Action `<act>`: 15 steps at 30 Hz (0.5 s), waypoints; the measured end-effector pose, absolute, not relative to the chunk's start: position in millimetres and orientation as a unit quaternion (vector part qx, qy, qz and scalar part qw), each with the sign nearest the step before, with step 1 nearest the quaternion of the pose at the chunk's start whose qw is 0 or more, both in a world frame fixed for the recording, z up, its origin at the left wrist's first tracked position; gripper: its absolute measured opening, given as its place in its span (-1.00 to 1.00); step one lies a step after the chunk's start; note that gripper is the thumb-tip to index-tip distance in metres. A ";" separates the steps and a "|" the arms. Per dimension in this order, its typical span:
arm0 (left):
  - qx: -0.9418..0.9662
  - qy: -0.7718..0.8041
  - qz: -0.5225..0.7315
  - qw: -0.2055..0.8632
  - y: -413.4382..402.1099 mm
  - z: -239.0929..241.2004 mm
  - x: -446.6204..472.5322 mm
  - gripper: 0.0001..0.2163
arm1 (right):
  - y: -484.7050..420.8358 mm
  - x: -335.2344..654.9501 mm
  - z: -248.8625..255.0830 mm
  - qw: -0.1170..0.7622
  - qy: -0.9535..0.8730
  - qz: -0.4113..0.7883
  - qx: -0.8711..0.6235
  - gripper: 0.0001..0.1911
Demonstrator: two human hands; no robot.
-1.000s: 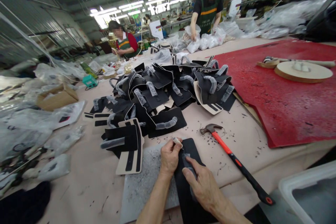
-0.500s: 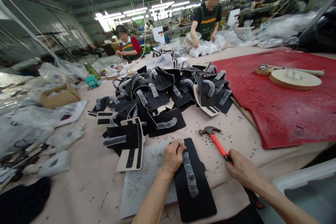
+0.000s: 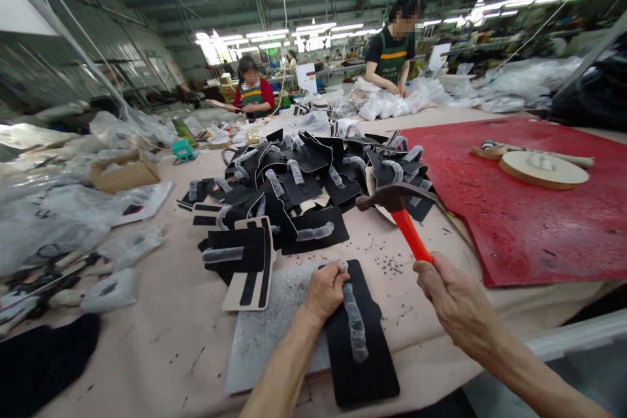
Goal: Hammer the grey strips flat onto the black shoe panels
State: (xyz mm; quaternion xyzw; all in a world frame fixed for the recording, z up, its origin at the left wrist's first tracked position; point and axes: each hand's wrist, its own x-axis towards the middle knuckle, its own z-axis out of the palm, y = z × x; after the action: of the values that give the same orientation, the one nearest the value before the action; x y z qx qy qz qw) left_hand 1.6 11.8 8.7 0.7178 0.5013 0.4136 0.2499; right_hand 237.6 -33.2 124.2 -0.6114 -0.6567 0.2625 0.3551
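My left hand is closed in a pinch on a small metal punch that stands upright at the top end of a black flat piece. A grey wrapped strip runs down that piece, which lies partly on a grey slab. My right hand grips the orange handle of a hammer, raised above the table with its head up and to the left of my hand.
A heap of black pieces with grey strips lies behind. A red mat with a round wooden disc covers the right. Plastic bags crowd the left. Two people work at the far end. A white bin sits at lower right.
My right hand left the black piece, took the hammer by its handle and lifted it off the table. My left hand stayed on the punch.
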 end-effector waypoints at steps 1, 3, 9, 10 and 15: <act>0.718 0.500 0.417 0.246 11.2 7.9 1.8 -0.86 | -36.4 238.6 124.4 0.343 -0.691 0.211 -0.601 -0.64; 0.717 0.500 0.420 0.243 10.6 7.5 1.8 -0.85 | -40.7 242.2 120.3 0.268 -0.746 0.156 -0.589 -0.68; 0.712 0.507 0.416 0.250 10.7 6.6 1.1 -0.85 | -30.6 244.6 143.8 0.221 -0.782 0.105 -0.573 -0.69; 0.712 0.506 0.418 0.251 10.8 6.2 1.1 -0.86 | -29.3 241.4 150.5 0.280 -0.760 0.090 -0.580 -0.67; 0.710 0.509 0.415 0.253 11.4 6.6 0.5 -0.87 | -35.8 232.4 134.7 0.314 -0.743 0.094 -0.584 -0.61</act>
State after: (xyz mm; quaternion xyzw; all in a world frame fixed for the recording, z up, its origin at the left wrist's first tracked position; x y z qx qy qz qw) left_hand 0.5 11.4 6.6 0.7098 0.5095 0.4154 0.2530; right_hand 232.4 -35.8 134.7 -0.5841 -0.7427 0.0938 0.3137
